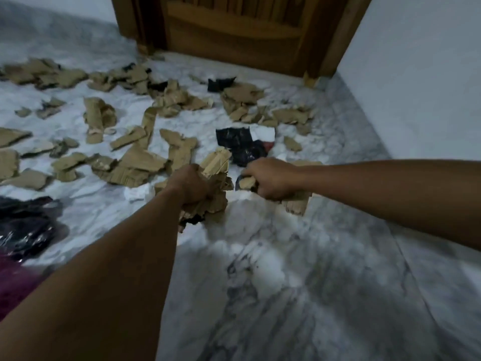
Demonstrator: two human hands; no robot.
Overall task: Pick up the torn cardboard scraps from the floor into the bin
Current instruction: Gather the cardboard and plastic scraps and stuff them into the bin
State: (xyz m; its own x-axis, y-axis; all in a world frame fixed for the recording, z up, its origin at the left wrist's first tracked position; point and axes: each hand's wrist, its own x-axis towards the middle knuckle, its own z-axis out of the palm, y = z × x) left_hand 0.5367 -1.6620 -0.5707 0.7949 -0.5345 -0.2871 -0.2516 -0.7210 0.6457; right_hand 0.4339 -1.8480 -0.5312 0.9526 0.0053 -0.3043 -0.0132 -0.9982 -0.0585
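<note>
Torn brown cardboard scraps (135, 165) lie scattered over the marble floor (273, 282), from the far left to the right near the wall. My left hand (191, 186) grips a thick bunch of scraps (216, 165) above the floor at the centre. My right hand (270, 178) grips another bunch of scraps (296, 203) just to its right, with a black piece among them. A black and white scrap (242, 142) lies just behind my hands. No bin can be made out clearly.
A wooden door (234, 29) stands at the back, with a white wall (416, 74) on the right. Dark plastic, perhaps a bag (23, 225), sits at the left edge above maroon cloth (13, 282). Bare marble lies nearer to me.
</note>
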